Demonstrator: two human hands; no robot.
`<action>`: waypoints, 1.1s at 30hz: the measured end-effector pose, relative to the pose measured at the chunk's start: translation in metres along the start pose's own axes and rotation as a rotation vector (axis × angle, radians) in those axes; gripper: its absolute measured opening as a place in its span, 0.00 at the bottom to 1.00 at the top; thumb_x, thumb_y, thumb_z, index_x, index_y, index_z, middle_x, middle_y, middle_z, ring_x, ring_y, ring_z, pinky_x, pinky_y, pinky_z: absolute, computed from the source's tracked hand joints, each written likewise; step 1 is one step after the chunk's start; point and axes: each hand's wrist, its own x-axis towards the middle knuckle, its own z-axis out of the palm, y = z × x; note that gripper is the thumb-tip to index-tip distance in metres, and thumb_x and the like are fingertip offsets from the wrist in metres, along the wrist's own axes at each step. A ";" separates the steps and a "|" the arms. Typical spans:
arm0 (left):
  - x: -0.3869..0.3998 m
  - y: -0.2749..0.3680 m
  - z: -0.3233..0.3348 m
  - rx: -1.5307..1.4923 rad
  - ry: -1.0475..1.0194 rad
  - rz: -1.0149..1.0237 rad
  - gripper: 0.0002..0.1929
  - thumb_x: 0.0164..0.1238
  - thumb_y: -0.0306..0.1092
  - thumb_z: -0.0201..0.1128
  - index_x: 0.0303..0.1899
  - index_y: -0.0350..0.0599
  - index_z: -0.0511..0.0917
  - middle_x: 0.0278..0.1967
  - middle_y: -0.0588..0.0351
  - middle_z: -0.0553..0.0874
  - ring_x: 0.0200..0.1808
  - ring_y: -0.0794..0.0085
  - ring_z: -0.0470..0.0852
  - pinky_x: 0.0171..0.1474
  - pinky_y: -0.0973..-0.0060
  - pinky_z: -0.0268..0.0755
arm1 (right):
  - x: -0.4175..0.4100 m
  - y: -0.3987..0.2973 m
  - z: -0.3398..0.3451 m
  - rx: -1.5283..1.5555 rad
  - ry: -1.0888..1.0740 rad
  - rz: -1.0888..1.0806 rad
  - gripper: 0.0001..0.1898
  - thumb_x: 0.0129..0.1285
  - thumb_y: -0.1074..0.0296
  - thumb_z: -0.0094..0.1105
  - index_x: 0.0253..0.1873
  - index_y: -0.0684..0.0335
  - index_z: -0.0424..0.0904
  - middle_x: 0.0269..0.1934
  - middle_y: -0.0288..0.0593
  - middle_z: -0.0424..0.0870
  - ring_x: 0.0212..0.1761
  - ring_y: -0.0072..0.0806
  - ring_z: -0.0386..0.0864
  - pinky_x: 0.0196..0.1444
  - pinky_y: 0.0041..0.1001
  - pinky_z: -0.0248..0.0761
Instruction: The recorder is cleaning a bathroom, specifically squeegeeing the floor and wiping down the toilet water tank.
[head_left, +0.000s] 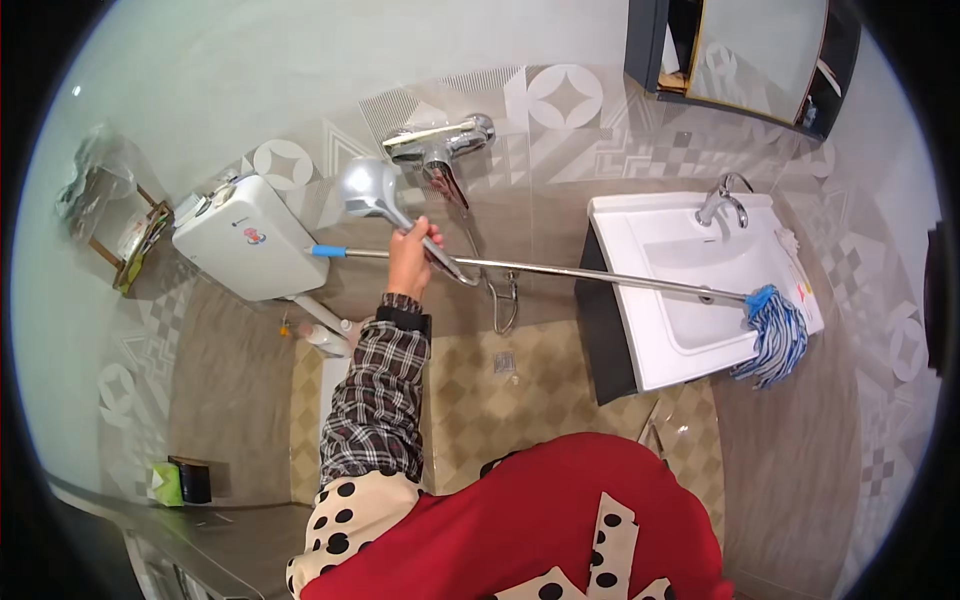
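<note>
My left hand (410, 259) is closed around the handle of a silver hand shower (369, 187), whose head tilts up and to the left. The shower's metal hose (478, 244) hangs beside the hand. Behind my wrist and the handle passes the metal pole of a mop (547, 268). Its blue grip end (328, 250) lies by the toilet cistern (251, 240). The blue and white mop head (780, 337) hangs over the front right edge of the white washbasin (694, 360). My right hand is out of view.
A chrome mixer tap (439, 142) is fixed to the tiled wall. The basin carries its own faucet (724, 201). A mirror cabinet (757, 56) hangs at upper right. Bottles (326, 339) stand below the cistern. A floor drain (504, 363) lies in the patterned floor. A shelf (142, 240) is at left.
</note>
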 end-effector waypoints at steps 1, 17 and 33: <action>-0.006 -0.001 -0.007 -0.002 0.004 -0.008 0.07 0.65 0.31 0.55 0.35 0.38 0.70 0.26 0.56 0.77 0.25 0.73 0.77 0.27 0.77 0.72 | -0.003 0.000 -0.002 0.008 0.017 0.008 0.18 0.55 0.54 0.49 0.32 0.66 0.77 0.33 0.56 0.80 0.36 0.49 0.78 0.36 0.41 0.70; -0.118 -0.026 -0.161 0.004 0.316 0.029 0.06 0.65 0.28 0.54 0.33 0.38 0.67 0.27 0.54 0.75 0.28 0.70 0.75 0.35 0.72 0.73 | 0.064 -0.032 -0.069 0.126 -0.381 -0.306 0.18 0.51 0.64 0.55 0.42 0.73 0.77 0.28 0.57 0.79 0.21 0.35 0.77 0.25 0.30 0.70; -0.175 -0.073 -0.202 0.015 0.385 -0.102 0.06 0.65 0.31 0.56 0.37 0.44 0.67 0.33 0.55 0.77 0.36 0.71 0.76 0.42 0.71 0.71 | 0.079 -0.079 -0.060 0.094 -0.456 -0.410 0.24 0.55 0.55 0.55 0.49 0.71 0.75 0.45 0.60 0.77 0.50 0.47 0.75 0.53 0.32 0.67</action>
